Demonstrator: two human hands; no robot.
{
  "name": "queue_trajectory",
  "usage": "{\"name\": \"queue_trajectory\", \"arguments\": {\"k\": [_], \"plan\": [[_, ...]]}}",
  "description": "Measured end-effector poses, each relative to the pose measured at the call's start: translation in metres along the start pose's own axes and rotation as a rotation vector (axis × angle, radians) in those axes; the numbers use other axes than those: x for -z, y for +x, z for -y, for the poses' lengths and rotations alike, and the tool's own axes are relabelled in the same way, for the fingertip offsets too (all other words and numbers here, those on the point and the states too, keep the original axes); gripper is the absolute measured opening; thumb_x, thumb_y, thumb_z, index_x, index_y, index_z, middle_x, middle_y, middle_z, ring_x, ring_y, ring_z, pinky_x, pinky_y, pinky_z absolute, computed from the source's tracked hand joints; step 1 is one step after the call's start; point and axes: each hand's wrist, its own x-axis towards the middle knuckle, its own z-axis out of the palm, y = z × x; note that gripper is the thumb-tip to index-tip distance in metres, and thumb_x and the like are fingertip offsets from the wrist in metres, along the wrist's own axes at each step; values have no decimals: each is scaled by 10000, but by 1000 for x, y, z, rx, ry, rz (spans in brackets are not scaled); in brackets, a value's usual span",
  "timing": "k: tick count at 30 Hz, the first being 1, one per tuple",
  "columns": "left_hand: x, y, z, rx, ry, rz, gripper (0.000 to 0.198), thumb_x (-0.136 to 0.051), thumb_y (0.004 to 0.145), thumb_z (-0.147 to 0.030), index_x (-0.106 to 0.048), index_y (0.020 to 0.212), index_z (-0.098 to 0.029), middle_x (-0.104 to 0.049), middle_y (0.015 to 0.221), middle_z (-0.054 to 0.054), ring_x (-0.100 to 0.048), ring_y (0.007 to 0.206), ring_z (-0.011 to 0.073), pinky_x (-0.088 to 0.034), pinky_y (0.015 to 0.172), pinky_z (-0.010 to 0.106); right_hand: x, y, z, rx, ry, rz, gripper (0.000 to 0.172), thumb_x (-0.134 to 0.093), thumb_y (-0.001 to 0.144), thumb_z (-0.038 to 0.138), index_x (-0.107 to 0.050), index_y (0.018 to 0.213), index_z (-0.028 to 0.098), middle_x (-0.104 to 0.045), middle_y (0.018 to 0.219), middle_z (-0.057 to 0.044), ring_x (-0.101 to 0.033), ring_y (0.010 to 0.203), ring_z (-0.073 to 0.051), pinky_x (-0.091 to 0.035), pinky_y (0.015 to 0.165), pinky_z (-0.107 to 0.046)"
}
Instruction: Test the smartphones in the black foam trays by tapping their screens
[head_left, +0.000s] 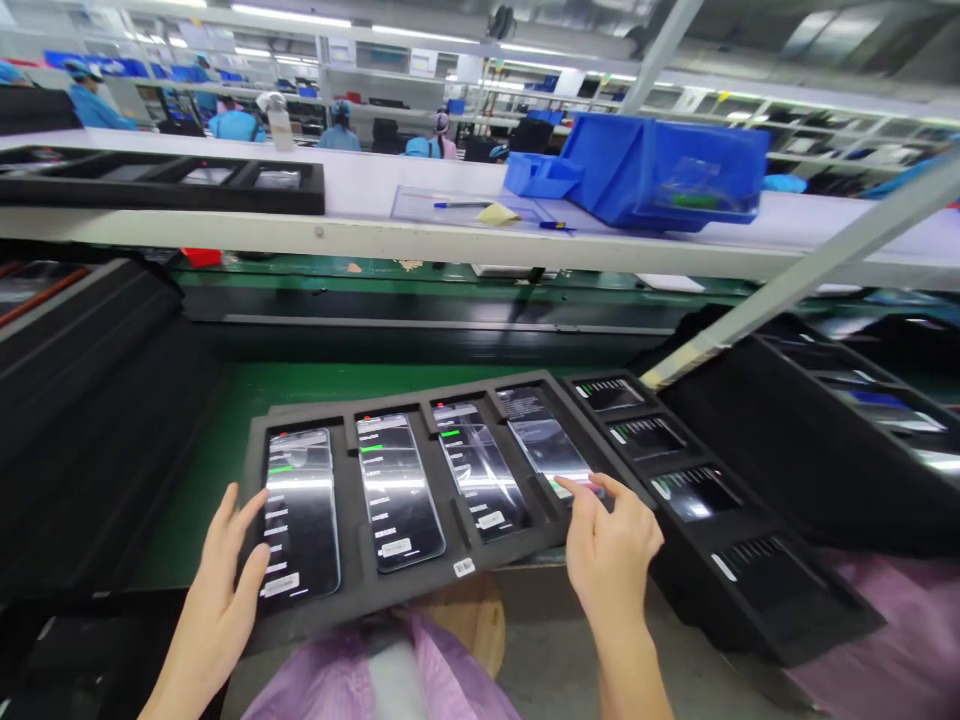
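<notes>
A black foam tray (360, 590) lies in front of me, with several smartphones in its slots. My left hand (217, 595) is at the tray's left edge, fingers spread, beside the leftmost phone (304, 520). My right hand (615, 545) is over the lower end of the rightmost phone (544, 435), its index fingertip at the lit bottom of the screen; it holds nothing. Between them sit two more phones, the second (401, 490) and the third (480, 470). The three left screens show dark lists with a green bar; small white labels are near their lower ends.
At right, another black tray (694, 535) holds several lit phones. Stacked black trays (105, 400) rise at left. Beyond the green bench (300, 378), a white shelf (360, 190) carries blue bins (600, 170). A slanted metal post (810, 270) crosses at right. People work in the background.
</notes>
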Motion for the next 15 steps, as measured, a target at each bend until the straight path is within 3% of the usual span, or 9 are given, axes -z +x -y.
{"name": "queue_trajectory", "arguments": {"k": [4, 6, 9, 15], "plan": [[13, 17, -2, -64, 233, 10, 450, -288, 881, -497, -603, 1145, -314, -356, 1463, 17, -566, 1121, 259, -527, 817, 375, -7, 9, 44, 264, 233, 233, 441, -249, 939, 304, -684, 943, 231, -568, 944, -82, -505, 892, -216, -354, 846, -432], [18, 27, -5, -104, 325, 30, 491, -258, 881, -496, -643, 1096, -281, -384, 1446, 53, -642, 964, 230, -543, 706, 343, -13, 17, 69, 389, 334, 342, 432, -241, 943, 285, -670, 972, 250, -567, 896, -53, -515, 852, -182, -349, 871, -416], [22, 37, -8, -170, 387, 60, 526, -204, 903, -443, -655, 1089, -245, -393, 1438, 88, -655, 869, 193, -529, 745, 346, -22, 29, 98, 464, 368, 418, 441, -229, 948, 287, -668, 982, 250, -561, 875, -49, -517, 850, -175, -344, 892, -418], [20, 40, -6, -248, 485, 110, 535, -186, 917, -410, -660, 1102, -242, -388, 1441, 102, -632, 912, 223, -514, 789, 383, -32, 41, 118, 543, 268, 534, 431, -237, 949, 279, -655, 1052, 263, -547, 1016, -84, -493, 1000, -205, -341, 935, -448]]}}
